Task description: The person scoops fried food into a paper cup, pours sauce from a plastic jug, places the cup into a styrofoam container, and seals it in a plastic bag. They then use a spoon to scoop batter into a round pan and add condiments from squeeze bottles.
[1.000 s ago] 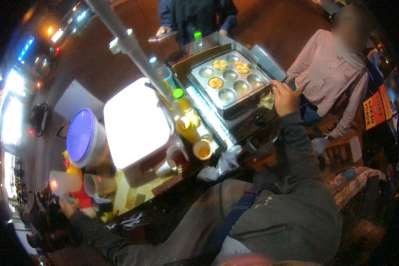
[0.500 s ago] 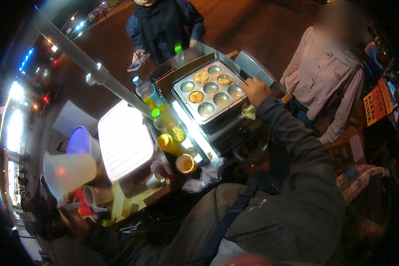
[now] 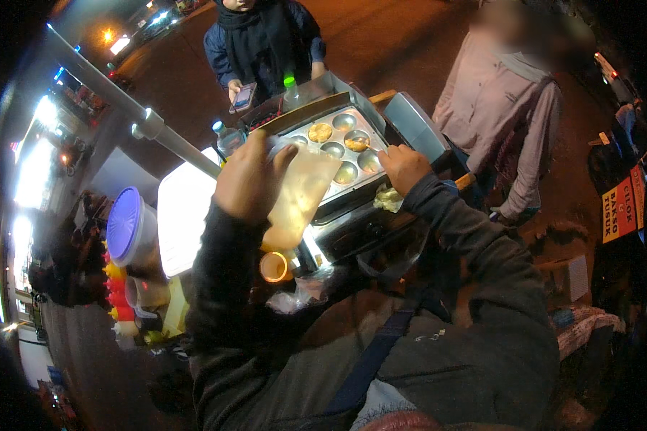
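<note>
In my raised left hand (image 3: 251,176) is a translucent plastic pitcher (image 3: 305,188), held over the near left part of a square metal pan (image 3: 350,156) with round wells. It hides several of them. Pale yellow colour shows through its wall; whether that is liquid I cannot tell. My right hand (image 3: 405,167) pinches a thin stick-like tool (image 3: 373,149) at the pan's right side. The tool's tip reaches a golden round cake (image 3: 356,142) in one well. Another golden cake (image 3: 320,132) sits in a well at the far side.
A purple-lidded tub (image 3: 124,226) and a white-lidded box (image 3: 183,215) stand left. An orange-rimmed cup (image 3: 274,266) is near me. A metal pole (image 3: 149,123) slants across. Beyond the stall stand a person holding a phone (image 3: 244,98) and another in a pink shirt (image 3: 496,93).
My left hand has brought the pitcher from the far left over to the pan. The right hand now holds the thin tool's tip at a cake in its well.
</note>
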### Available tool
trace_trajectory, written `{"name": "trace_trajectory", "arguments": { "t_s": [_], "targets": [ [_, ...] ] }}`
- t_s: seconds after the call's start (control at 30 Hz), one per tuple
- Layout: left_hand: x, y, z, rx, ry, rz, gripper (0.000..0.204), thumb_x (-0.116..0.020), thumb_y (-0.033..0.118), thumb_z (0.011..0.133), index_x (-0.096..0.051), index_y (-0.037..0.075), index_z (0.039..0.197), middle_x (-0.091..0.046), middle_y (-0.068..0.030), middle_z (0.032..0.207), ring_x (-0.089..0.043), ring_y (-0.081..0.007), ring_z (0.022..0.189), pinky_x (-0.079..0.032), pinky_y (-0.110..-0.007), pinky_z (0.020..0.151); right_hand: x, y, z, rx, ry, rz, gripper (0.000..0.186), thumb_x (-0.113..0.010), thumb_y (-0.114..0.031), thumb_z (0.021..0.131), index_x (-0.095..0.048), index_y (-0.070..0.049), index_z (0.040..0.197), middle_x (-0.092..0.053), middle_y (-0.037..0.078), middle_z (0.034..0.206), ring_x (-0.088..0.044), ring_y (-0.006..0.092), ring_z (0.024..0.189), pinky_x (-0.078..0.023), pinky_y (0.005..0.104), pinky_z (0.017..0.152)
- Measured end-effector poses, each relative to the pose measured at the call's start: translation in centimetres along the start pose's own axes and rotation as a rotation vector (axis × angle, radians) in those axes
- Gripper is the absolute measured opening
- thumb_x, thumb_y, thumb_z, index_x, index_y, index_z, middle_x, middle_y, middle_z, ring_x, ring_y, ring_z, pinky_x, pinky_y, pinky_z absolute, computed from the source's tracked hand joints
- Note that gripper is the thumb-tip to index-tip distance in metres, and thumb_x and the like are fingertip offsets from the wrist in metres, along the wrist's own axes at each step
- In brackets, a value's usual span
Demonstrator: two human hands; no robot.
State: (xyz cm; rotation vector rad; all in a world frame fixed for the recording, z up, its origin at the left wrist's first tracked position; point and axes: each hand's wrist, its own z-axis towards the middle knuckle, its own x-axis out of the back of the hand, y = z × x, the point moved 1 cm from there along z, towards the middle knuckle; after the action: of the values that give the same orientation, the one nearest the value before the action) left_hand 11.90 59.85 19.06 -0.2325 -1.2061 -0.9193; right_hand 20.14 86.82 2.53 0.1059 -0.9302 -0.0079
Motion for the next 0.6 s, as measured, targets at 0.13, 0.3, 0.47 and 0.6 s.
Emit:
{"name": "trace_trajectory", "arguments": {
  "t_s": [0.13,0.3,0.47,0.6],
  "targets": [
    [-3.7,0.0,5.4,0.105,-0.133,0.008,0.042,-0.065,0.038,0.090,-0.061,-0.003,0.096,-0.066,-0.0243,0.085,-0.066,-0.0374,0.084,-0.050,-0.045,0.072,-0.1,0.4,-0.2,0.038,0.010,0.018,0.010,-0.058,-0.009,0.081,-0.061,-0.007,0.090,-0.056,0.008,0.079,-0.059,0.0246,0.076,-0.051,0.0355,0.065],
    [-7.9,-2.0,10.9,0.051,-0.247,0.105,0.058,-0.062,0.052,0.086,-0.067,-0.005,0.093,-0.067,-0.0270,0.089,-0.066,-0.0390,0.088,-0.050,-0.045,0.078,-0.5,0.7,-0.1,0.053,0.000,0.078,0.005,-0.057,-0.011,0.078,-0.058,-0.008,0.081,-0.059,0.009,0.080,-0.061,0.0273,0.078,-0.052,0.0387,0.065],
    [-10.6,-3.4,13.4,0.110,-0.389,0.084,0.068,-0.061,0.056,0.081,-0.069,-0.008,0.102,-0.065,-0.0310,0.109,-0.064,-0.0412,0.103,-0.049,-0.044,0.091,-1.0,1.6,-0.3,0.023,0.023,0.174,0.006,-0.057,-0.011,0.079,-0.060,-0.007,0.083,-0.060,0.012,0.079,-0.063,0.0316,0.077,-0.052,0.0423,0.067],
    [-11.6,-3.5,14.2,0.178,-0.481,0.015,0.069,-0.060,0.057,0.080,-0.069,-0.007,0.105,-0.064,-0.0311,0.110,-0.063,-0.0408,0.105,-0.048,-0.042,0.093,-1.2,3.4,0.3,-0.245,-0.115,0.392,0.019,-0.057,-0.014,0.084,-0.068,-0.007,0.097,-0.066,0.015,0.086,-0.065,0.0346,0.084,-0.052,0.0432,0.074]
  ]
}}
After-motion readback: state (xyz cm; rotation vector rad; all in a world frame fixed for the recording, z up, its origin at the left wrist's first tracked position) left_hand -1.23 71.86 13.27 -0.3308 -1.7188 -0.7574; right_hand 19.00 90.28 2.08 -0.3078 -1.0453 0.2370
